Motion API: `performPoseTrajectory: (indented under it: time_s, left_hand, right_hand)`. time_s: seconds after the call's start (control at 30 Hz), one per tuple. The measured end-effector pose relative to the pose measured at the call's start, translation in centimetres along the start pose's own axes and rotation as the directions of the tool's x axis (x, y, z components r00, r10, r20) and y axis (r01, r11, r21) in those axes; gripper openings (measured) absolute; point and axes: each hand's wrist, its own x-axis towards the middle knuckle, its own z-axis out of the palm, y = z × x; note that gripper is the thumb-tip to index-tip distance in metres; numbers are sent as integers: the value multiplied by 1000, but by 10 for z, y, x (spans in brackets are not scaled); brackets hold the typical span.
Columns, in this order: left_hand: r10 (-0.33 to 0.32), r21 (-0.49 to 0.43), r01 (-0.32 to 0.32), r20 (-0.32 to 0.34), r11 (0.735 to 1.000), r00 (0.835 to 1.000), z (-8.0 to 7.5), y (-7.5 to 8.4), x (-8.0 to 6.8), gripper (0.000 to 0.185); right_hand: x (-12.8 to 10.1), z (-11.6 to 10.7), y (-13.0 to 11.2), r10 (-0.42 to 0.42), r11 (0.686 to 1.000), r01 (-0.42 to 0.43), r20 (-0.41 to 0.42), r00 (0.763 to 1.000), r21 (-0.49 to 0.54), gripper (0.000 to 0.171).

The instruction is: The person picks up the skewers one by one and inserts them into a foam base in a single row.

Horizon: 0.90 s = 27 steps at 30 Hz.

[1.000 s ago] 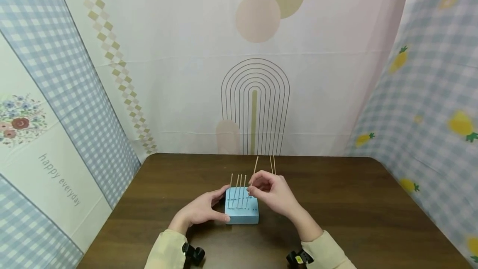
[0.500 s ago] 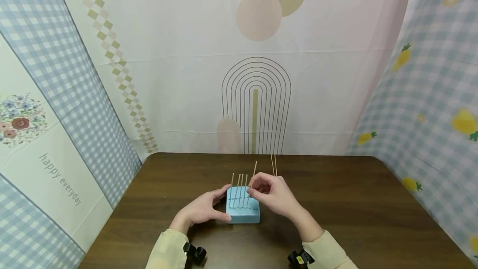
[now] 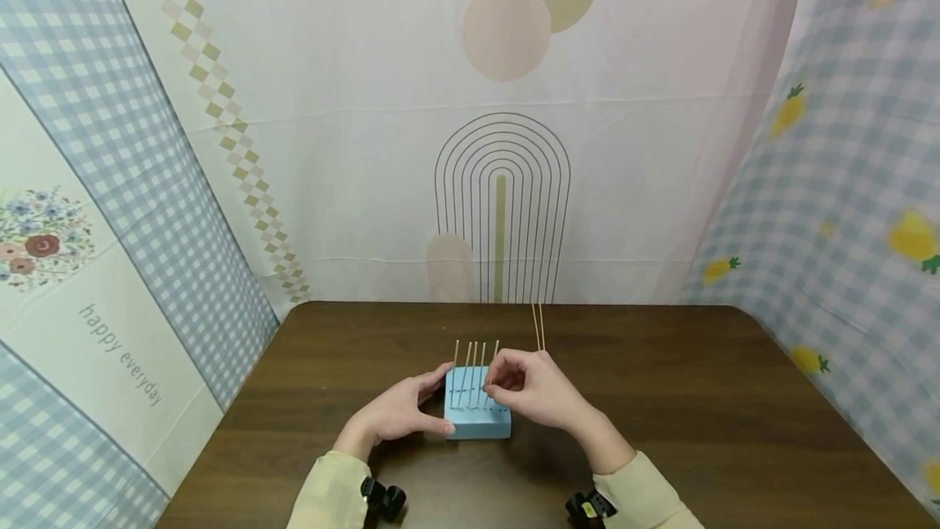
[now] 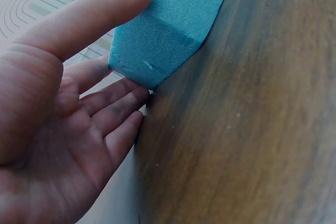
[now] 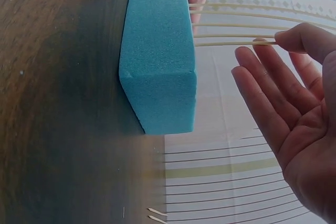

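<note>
A blue foam block (image 3: 478,429) is set on the brown worktop (image 3: 698,423). Its left side is held by the left hand (image 3: 396,408), thumb in front and fingers behind. A thin wooden stick (image 5: 236,43) is pinched by the right hand (image 3: 539,386), its other fingers spread loosely. Four more sticks (image 5: 236,25) are stuck upright in the block. Two loose sticks (image 3: 542,326) are seen near the far edge.

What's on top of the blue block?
Four thin sticks stand in the blue block; the right hand pinches a fifth stick that reaches it. Any ends sunk inside cannot be seen, and in the head view that hand covers part of the top.
</note>
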Motion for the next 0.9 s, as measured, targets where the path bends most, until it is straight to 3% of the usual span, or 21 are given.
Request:
performPoseTrajectory:
  time_s: [0.53, 0.9]
  left_hand:
    - [3, -9, -3, 1, 1000, 1000, -1, -1, 0, 104]
    - [4, -10, -4, 7, 1000, 1000, -1, -1, 1, 105]
  right_hand:
    - [1, 5, 2, 97, 993, -94, 37, 995, -68, 18]
    - [2, 7, 2, 116, 989, -111, 48, 992, -101, 17]
